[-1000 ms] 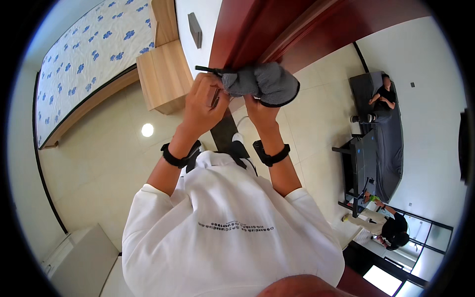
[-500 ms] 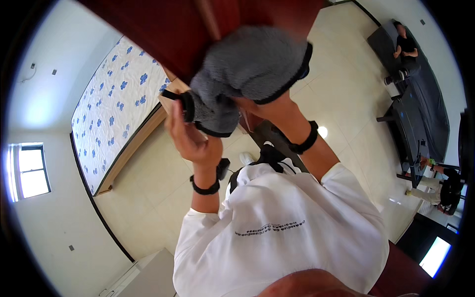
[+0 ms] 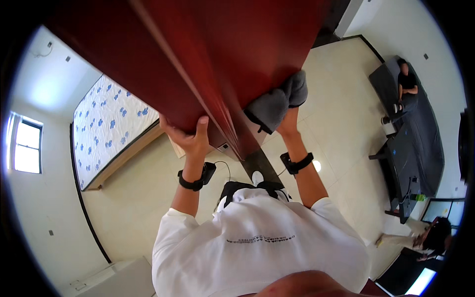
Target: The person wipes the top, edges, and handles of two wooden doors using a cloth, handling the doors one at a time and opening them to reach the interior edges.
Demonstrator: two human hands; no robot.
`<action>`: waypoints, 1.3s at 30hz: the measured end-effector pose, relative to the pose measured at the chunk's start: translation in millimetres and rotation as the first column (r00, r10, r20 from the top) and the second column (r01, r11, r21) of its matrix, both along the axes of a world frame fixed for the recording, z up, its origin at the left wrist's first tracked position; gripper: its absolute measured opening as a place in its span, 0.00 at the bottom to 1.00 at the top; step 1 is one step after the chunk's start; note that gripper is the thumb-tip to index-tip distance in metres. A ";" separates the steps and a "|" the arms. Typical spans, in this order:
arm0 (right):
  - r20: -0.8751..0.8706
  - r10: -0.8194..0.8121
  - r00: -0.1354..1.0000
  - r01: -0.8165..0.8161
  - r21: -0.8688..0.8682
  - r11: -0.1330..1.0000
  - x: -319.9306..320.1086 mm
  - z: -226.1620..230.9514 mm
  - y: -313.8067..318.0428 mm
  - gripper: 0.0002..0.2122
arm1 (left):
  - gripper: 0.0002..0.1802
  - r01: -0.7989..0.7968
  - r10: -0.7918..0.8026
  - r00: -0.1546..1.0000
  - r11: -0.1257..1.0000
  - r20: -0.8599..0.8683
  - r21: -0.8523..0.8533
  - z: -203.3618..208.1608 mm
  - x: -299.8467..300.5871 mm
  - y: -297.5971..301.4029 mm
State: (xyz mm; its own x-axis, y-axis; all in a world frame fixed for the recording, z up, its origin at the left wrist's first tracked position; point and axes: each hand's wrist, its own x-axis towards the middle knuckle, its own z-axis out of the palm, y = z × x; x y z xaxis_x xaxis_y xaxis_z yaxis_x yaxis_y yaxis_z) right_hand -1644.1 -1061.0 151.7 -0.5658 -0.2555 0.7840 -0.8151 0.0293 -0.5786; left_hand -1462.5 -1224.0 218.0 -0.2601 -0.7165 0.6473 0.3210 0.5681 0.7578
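A red-brown wooden door point(image 3: 247, 39) fills the upper middle of the view, with a raised vertical ridge along it. My left hand point(image 3: 185, 138) grips the door's near left edge, its thumb on the red face and its fingers partly hidden behind. On the right, a bunched grey plush cloth point(image 3: 272, 106) with dark edging lies against the door's surface. My right hand point(image 3: 288, 121) holds it, with most of the fingers hidden under the fabric. A small metal plate point(image 3: 223, 147) shows low on the door between my hands.
A floral mattress point(image 3: 111, 116) on a wooden bed base is at the left. A dark threshold strip point(image 3: 260, 161) crosses the tiled floor near my feet. At the right are a black table point(image 3: 403, 158), a person point(image 3: 406, 84) seated on a dark sofa, and another person point(image 3: 438, 235).
The cloth was between both hands in front of the door. My left hand has let go of it and taken the door's edge; my right hand now has the cloth against the door.
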 end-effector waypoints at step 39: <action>-0.536 -0.618 0.575 0.728 -0.009 0.685 176.8 120.0 -104.6 0.33 | 0.38 0.647 -0.687 0.509 0.703 -0.518 -0.295 125.5 109.1 -168.6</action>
State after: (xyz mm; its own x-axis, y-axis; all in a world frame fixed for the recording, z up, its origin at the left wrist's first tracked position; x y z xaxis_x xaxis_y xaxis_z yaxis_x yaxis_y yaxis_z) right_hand -1467.3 -1165.6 271.7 -0.2188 -0.1274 0.9674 -0.6633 0.7466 -0.0517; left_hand -1353.4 -1392.6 343.5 -0.2294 -0.4449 0.8657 0.9609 0.0382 0.2743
